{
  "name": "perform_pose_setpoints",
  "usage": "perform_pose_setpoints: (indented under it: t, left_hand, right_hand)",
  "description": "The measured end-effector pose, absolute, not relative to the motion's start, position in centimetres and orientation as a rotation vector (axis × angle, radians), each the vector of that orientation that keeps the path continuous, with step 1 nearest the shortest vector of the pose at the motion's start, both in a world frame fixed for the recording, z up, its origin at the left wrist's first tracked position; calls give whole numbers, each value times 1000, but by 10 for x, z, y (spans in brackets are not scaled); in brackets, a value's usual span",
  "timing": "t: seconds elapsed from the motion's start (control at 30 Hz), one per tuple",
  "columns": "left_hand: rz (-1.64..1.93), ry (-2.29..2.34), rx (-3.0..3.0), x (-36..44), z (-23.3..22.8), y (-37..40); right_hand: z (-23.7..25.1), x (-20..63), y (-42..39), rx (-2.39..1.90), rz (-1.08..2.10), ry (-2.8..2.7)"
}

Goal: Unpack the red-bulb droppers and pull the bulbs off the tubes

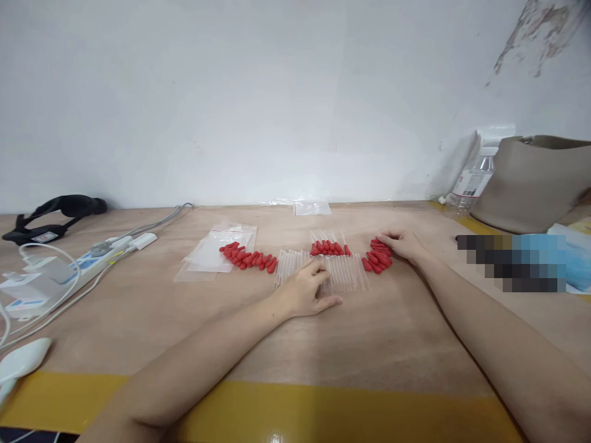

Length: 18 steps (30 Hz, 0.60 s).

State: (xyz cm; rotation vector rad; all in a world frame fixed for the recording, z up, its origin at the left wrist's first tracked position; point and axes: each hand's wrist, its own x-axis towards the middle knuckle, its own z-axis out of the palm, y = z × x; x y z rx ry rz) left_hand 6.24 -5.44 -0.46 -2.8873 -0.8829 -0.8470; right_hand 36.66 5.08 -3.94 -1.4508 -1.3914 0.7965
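Clear glass dropper tubes (351,274) lie side by side in a row on the table. My left hand (307,289) rests over the middle of this row, its fingers loosely bent and the thumb stretched apart, covering some tubes. On the right, my right hand (402,245) has its fingertips closed at the top of a small pile of red rubber bulbs (377,261); they appear to pinch one bulb. Behind the tubes lie several droppers with red bulbs fitted (330,247), bulbs toward me. More red rubber bulbs (249,258) form a curved line left of the tubes.
Clear plastic bags (210,249) lie under the left bulbs, and another bag (313,209) sits by the wall. A power strip (90,264) with cables and a black strap (60,215) are at left. A bottle (475,178) and a grey-brown container (530,184) stand at right.
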Motion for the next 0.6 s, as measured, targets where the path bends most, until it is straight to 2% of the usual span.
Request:
perform_pose_setpoints:
  t: [0.3, 0.6]
  left_hand:
    - [-789, -972, -2749, 64, -4, -43]
    - [-1032, -1016, -2578, 62, -7, -49]
  right_hand:
    - [-37, 365, 53, -1560, 599, -1435]
    - [-21, 359, 43, -1683, 315, -1475]
